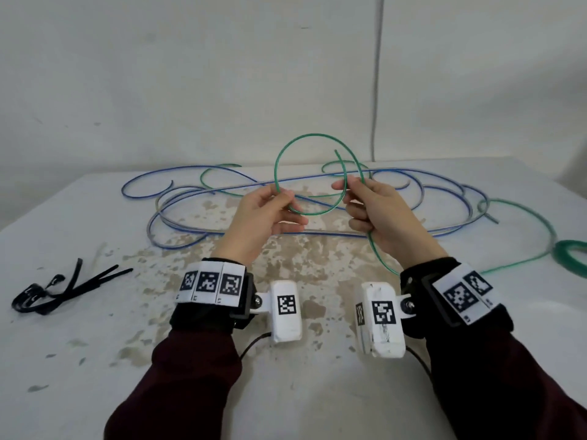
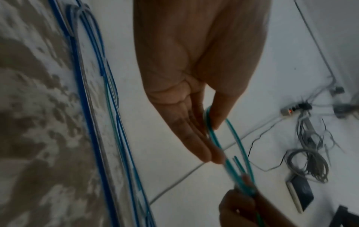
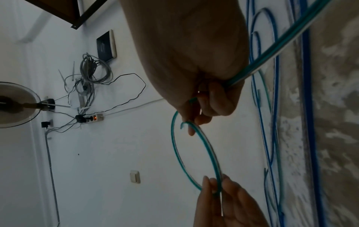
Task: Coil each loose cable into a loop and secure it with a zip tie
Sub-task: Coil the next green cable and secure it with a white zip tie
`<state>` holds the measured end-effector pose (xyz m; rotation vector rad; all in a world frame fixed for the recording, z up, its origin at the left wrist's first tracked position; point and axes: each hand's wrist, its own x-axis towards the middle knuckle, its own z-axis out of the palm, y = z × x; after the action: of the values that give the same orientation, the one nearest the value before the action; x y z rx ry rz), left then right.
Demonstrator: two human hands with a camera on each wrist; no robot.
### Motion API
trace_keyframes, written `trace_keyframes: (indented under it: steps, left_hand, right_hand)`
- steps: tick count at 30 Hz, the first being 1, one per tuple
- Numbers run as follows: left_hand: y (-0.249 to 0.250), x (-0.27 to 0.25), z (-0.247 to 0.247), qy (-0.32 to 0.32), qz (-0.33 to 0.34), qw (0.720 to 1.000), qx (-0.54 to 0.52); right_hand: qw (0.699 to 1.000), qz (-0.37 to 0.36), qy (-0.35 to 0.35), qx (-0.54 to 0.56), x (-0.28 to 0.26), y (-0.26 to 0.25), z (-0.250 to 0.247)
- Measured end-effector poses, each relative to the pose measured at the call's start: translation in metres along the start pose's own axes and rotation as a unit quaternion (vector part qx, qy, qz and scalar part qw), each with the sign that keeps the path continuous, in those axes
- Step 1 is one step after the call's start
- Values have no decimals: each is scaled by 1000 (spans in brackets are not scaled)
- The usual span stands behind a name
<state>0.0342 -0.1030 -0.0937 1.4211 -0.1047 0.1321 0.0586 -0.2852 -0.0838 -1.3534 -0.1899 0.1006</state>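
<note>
I hold one green cable (image 1: 313, 134) in both hands, raised above the surface (image 1: 95, 344), bent into one round loop. My left hand (image 1: 263, 214) has its grip clamped on the loop's lower left side, thumb against fingers. My right hand (image 1: 374, 211) has its grip clamped on the loop's right side, where the strands cross; the free end sticks up just above my fingers. The cable's tail runs down past my right wrist to a small green coil (image 1: 571, 254) at the surface's right edge. Behind the loop, blue cables (image 1: 190, 168) sprawl tangled; I cannot count them. Far left of the loop lies one bunch of black zip ties (image 1: 60, 293).
</note>
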Motion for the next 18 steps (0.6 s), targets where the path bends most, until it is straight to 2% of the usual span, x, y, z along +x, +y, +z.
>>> trace_keyframes:
  steps: [4, 9, 15, 18]
  left_hand:
    - [-2, -6, 6, -27, 5, 999, 29]
    - [-10, -6, 10, 33, -19, 999, 4]
    - [-3, -7, 6, 0, -50, 997, -52]
    - [0, -7, 1, 0, -53, 998, -22]
  right_hand:
    - [994, 23, -70, -86, -3, 5, 7]
    - [975, 35, -137, -170, -12, 10, 15]
    - [980, 40, -117, -154, -15, 4, 16]
    - [985, -16, -67, -156, -11, 8, 13]
